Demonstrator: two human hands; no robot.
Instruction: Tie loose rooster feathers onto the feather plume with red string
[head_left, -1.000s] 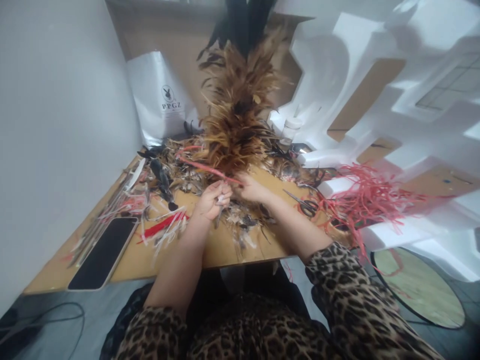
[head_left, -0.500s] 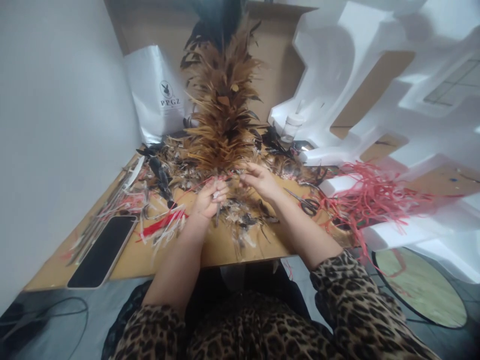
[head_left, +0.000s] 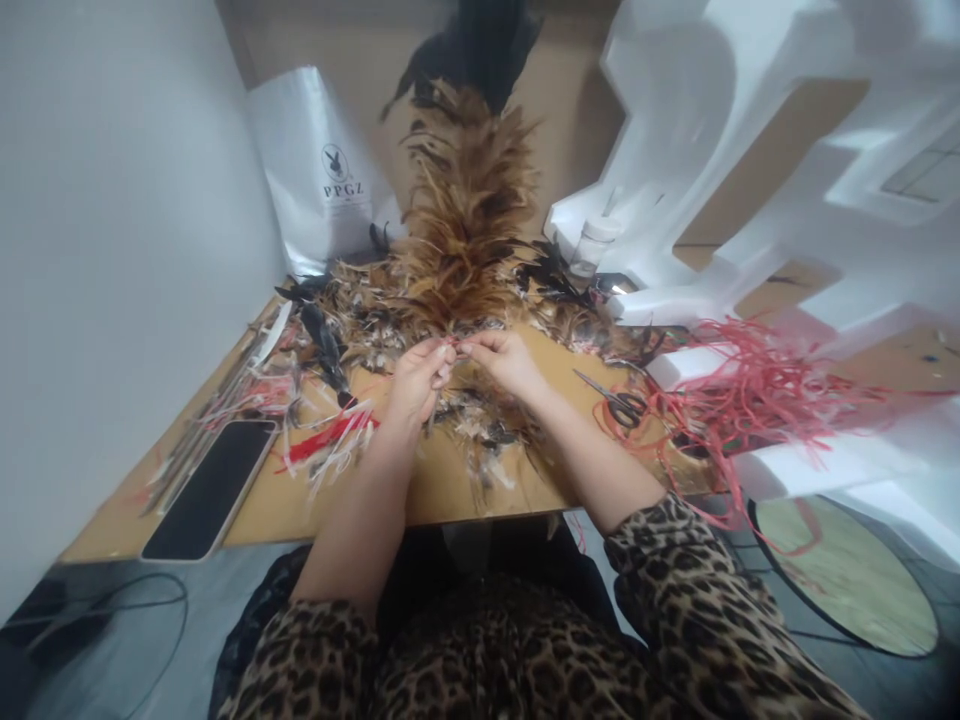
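Brown feather bundle (head_left: pixel 466 225) extends up and away just beyond both hands, its base gripped in the curled left hand (head_left: pixel 420 380). Close beside, the right hand (head_left: pixel 506 362) has thumb and fingertips pinched together on a thin red strip (head_left: pixel 454 342) near that base.

Dark-screened phone (head_left: pixel 210 490) lying near the left edge of the table (head_left: pixel 105 535), white bag (head_left: pixel 300 130) printed "PPGZ" beneath a rabbit-head logo standing behind, pale-lidded jar (head_left: pixel 595 242) beside white foam-like pieces (head_left: pixel 675 110), dark cable (head_left: pixel 185 600) looped below, dark-rimmed round panel (head_left: pixel 862 590) lower right.
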